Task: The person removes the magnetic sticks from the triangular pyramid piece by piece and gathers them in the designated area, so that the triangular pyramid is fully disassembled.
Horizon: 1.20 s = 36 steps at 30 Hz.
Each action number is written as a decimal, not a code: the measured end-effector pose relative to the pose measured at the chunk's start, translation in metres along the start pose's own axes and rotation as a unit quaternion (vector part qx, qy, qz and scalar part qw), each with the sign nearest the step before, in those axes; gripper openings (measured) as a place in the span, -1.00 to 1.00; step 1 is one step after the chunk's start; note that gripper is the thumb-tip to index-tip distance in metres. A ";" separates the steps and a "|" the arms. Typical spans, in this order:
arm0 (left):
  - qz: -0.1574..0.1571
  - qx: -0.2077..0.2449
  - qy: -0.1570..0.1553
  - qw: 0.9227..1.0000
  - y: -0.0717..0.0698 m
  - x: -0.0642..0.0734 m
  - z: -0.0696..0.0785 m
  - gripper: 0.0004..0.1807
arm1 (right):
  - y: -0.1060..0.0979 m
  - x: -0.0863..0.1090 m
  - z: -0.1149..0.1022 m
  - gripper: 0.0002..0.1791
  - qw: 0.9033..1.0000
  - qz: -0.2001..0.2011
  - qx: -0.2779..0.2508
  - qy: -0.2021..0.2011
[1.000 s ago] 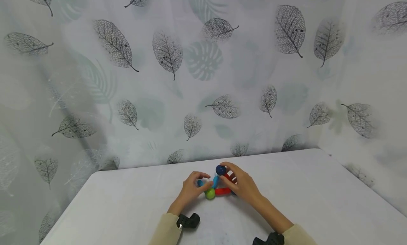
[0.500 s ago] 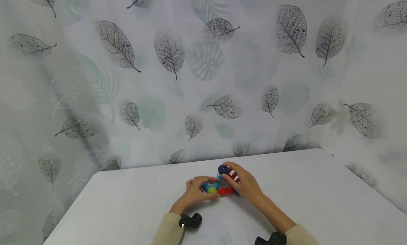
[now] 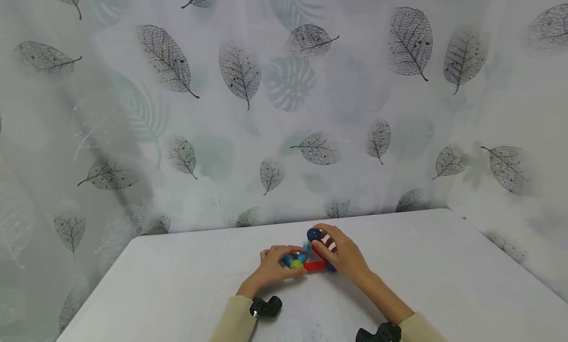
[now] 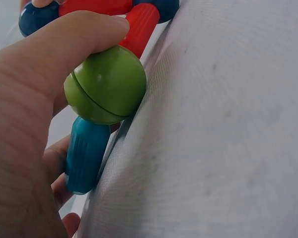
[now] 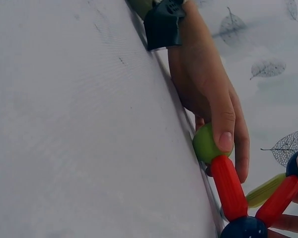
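A structure of balls and rods, like a magnetic building toy, stands on the white table. My left hand (image 3: pixel 274 269) grips its green ball (image 4: pixel 107 84), thumb on one side and fingers on the other. A teal-blue rod (image 4: pixel 88 156) and a red rod (image 5: pixel 228 188) extend from that ball. The red rod meets a low navy ball (image 5: pixel 244 229), from which a second red rod (image 5: pixel 278 201) slants up. At its top, my right hand (image 3: pixel 346 256) pinches another navy ball (image 3: pixel 313 234) between thumb and fingers. A light blue rod (image 3: pixel 303 253) rises behind the green ball.
The white table (image 3: pixel 186 283) spreads around both hands, with its back edge just behind the structure. A leaf-printed curtain (image 3: pixel 284 135) hangs behind it. A yellow-green rod (image 5: pixel 264 191) shows behind the red rods in the right wrist view.
My left hand has moved right and closed its thumb and fingers around the green ball. The right hand stays on the upper navy ball. The view has shifted slightly.
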<state>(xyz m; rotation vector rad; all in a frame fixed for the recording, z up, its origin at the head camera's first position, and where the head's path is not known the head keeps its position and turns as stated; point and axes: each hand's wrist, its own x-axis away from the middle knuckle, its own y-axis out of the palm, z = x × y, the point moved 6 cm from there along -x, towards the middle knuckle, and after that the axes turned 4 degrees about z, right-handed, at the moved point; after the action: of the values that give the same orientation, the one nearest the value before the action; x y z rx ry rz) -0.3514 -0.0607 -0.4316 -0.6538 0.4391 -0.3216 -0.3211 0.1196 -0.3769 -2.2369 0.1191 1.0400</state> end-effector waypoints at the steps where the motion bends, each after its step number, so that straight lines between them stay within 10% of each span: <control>1: -0.001 0.000 0.000 1.000 0.000 0.000 0.000 -0.50 | -0.001 0.000 0.000 -0.53 1.000 0.002 0.000 0.001; 36: 0.084 0.050 0.016 0.995 -0.009 0.000 -0.002 -0.77 | -0.014 0.008 0.064 -0.64 0.978 0.040 -0.077 0.191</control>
<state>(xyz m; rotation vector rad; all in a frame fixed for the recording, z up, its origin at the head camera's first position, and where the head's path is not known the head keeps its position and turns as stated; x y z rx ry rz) -0.3539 -0.0684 -0.4277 -0.5113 0.5027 -0.1929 -0.3524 0.1699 -0.4051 -2.5710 0.3054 0.6659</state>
